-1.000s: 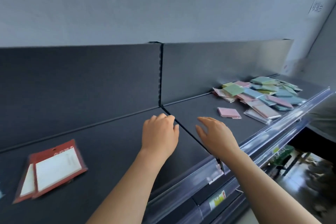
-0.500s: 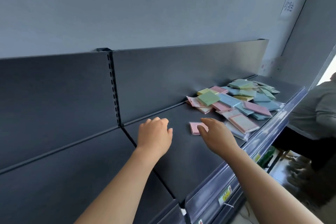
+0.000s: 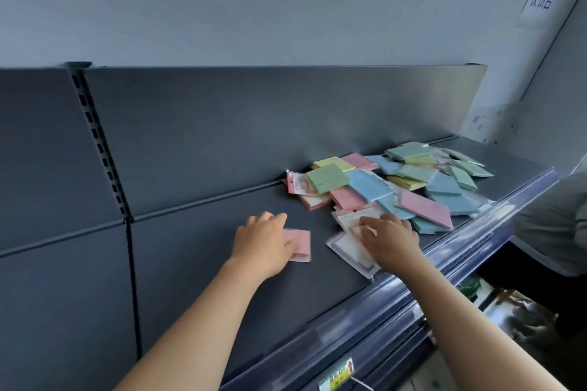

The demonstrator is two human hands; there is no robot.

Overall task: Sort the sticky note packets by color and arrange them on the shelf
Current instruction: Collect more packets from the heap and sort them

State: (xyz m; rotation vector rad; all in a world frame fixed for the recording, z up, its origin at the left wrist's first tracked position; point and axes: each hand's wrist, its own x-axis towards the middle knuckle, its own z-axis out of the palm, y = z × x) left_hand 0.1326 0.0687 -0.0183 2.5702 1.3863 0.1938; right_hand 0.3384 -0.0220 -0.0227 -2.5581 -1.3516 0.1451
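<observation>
Both bare forearms reach forward over the front edge of the shelf (image 3: 206, 263). The left hand (image 3: 263, 243) lies palm down, its thumb pressing a pink packet (image 3: 301, 243). The right hand (image 3: 392, 243), nearer that edge, lies flat, fingers (image 3: 371, 220) spread on a clear-wrapped packet (image 3: 344, 246).

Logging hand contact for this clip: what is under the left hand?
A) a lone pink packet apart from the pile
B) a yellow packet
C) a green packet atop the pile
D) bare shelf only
A: the left hand rests on a single pink packet lying on the shelf, apart from the mixed pile.
</observation>
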